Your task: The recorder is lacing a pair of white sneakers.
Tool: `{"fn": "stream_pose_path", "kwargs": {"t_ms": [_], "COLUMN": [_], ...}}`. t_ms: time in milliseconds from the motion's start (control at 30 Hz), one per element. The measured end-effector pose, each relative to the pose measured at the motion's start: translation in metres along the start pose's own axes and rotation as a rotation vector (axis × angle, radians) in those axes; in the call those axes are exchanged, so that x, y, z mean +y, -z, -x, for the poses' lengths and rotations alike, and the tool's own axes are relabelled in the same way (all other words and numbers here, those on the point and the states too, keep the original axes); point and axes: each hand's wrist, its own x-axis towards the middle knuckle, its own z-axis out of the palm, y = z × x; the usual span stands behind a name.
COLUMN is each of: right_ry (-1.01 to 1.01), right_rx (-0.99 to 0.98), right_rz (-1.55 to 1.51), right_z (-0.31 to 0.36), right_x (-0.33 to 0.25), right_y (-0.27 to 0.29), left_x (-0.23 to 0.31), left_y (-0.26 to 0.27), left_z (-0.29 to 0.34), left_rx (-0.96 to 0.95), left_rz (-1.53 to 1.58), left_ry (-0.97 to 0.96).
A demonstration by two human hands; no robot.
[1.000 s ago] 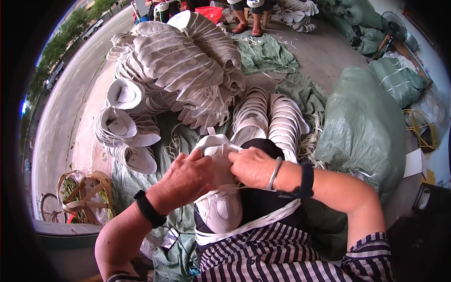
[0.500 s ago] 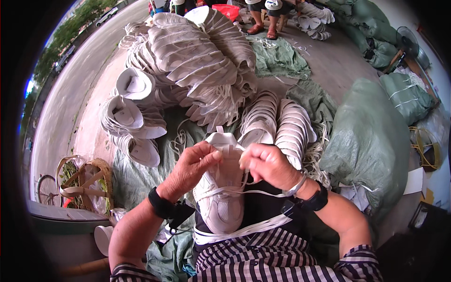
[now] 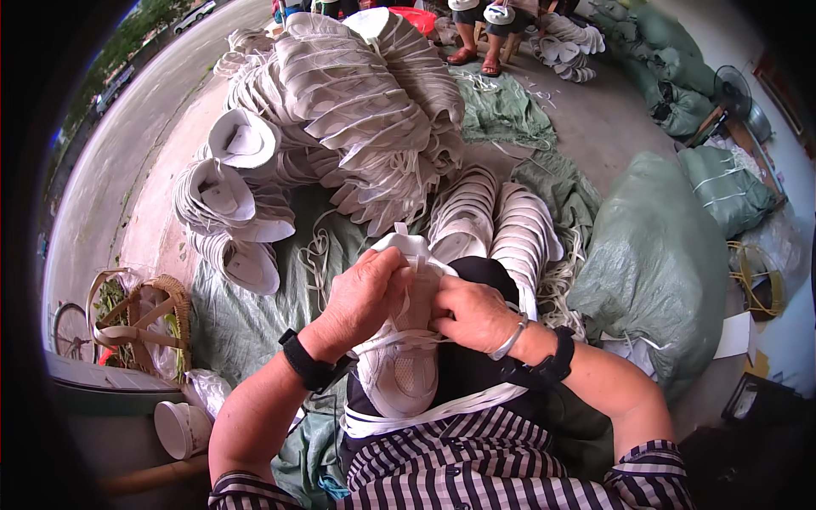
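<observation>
A white shoe upper (image 3: 396, 384) rests across my dark-clad lap, toe toward me and heel tab pointing away. A white shoelace (image 3: 393, 339) runs across its front. My left hand (image 3: 365, 291) is closed in a pinch at the tongue, with a thin strip of lace showing under the fingertips. On the other side, my right hand (image 3: 476, 314) is closed with its fingertips on the upper's right eyelet edge; what lies under those fingers is partly hidden. A bundle of loose white laces (image 3: 446, 410) lies across my lap, just before the toe.
Stacked white uppers (image 3: 357, 93) pile up ahead, with two nested rows (image 3: 520, 234) nearer. A bulging green sack (image 3: 650, 255) stands right. At left are a wicker basket (image 3: 174, 297) and a white bucket (image 3: 181, 429). Another person's legs (image 3: 491, 42) show at the far end.
My right hand has come down from above the upper to its right eyelet edge. My left hand has shifted right and its fingers have curled in over the tongue.
</observation>
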Motion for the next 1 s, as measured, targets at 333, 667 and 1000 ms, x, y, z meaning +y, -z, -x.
{"fn": "stream_pose_path", "kwargs": {"t_ms": [333,667,1000], "right_ry": [-0.427,-0.1,0.174], "right_rx": [-0.275,-0.075,0.057], "right_rz": [-0.63,-1.086,-1.121], "right_z": [-0.011,-0.009,0.01], "right_x": [-0.013,-0.01,-0.074], "right_y": [0.009,-0.014,0.085], "left_x": [-0.014,-0.018,-0.007], "left_y": [0.0,0.0,0.008], "left_z": [0.005,0.009,0.015], "left_rx": [-0.097,-0.131,-0.045], "left_rz": [0.427,0.932,0.643], "left_ry": [0.046,0.024,-0.093]}}
